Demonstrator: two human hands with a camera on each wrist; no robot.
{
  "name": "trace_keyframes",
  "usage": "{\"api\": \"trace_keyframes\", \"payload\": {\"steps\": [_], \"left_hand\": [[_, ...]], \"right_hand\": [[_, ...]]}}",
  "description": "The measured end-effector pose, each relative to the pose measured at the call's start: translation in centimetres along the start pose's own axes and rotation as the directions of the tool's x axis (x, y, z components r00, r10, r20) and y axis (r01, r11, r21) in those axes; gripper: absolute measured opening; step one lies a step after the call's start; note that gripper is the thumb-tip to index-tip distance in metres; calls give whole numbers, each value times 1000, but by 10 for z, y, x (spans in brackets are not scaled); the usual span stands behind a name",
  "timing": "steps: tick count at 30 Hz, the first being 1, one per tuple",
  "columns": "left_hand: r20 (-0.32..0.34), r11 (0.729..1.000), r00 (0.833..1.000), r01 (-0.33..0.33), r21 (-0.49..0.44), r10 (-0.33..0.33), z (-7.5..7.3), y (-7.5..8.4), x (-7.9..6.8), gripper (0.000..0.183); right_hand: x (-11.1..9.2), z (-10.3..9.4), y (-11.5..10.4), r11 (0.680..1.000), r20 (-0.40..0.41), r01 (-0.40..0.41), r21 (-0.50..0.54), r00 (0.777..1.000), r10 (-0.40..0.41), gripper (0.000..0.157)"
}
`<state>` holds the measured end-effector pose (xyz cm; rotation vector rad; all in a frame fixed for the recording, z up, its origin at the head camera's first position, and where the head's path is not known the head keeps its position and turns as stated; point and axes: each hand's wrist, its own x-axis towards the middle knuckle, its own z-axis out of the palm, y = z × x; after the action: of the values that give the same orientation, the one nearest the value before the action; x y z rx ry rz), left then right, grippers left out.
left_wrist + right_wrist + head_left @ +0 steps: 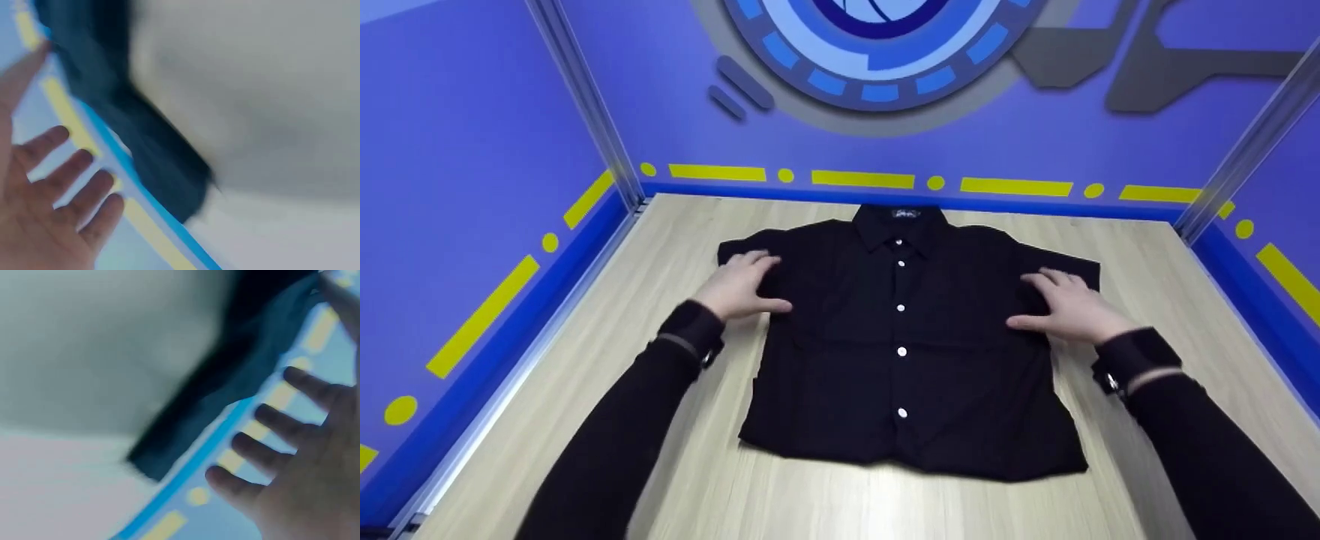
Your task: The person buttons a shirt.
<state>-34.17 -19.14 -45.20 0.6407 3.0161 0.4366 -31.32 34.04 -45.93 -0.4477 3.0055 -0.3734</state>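
A black short-sleeved button-up shirt (pixel 847 322) lies spread on the table, front up, its collar (pixel 877 232) toward the back wall. White buttons run down its middle, and a faint crease crosses the body. At the sleeve on the left side my left hand (pixel 735 289) hovers, thumb and fingers apart over the cloth. My right hand (pixel 1072 307) does the same beside the opposite sleeve (pixel 1065 266). Both wrist views are blurred; there the left fingers (pixel 84 163) and right fingers (pixel 270 427) are spread and hold nothing.
A pale wood-grain table (pixel 840 502) carries the shirt. Blue printed panels stand at the back and both sides, marked with yellow dashes (pixel 862 179). Metal posts (pixel 592 97) rise at the back corners. Dark bands (pixel 690 330) circle both wrists.
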Motion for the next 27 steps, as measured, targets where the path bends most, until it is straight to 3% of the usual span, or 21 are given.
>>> {"api": "trace_keyframes", "payload": {"steps": [2, 4, 6, 8, 16, 20, 23, 27], "left_hand": [[98, 997, 993, 57, 59, -62, 3, -8, 5, 103], [188, 990, 975, 100, 102, -118, 6, -12, 7, 113], [237, 981, 958, 132, 143, -163, 7, -12, 6, 117], [242, 973, 951, 156, 170, -195, 6, -9, 4, 119], [149, 953, 966, 171, 251, -212, 3, 11, -9, 107], [126, 957, 977, 136, 256, -172, 3, 15, -13, 102], [182, 981, 973, 116, 155, -144, 4, 12, -15, 106], [284, 986, 944, 160, 47, -167, 7, 5, -17, 112]], "right_hand": [[6, 4, 13, 998, 100, -56, 21, 994, 54, 104], [7, 7, 22, 992, 184, -113, 48, 978, 103, 111], [4, 9, 27, 986, 234, -157, 59, 962, 140, 114], [0, 8, 28, 981, 240, -181, 62, 957, 162, 115], [-12, -2, 15, 984, 266, -175, -21, 948, 174, 116], [-12, -4, 7, 986, 170, -133, -96, 974, 147, 114], [-9, -1, 5, 998, 119, -65, -25, 991, 68, 108], [-9, 5, 6, 995, 209, -17, 101, 978, -5, 108]]}}
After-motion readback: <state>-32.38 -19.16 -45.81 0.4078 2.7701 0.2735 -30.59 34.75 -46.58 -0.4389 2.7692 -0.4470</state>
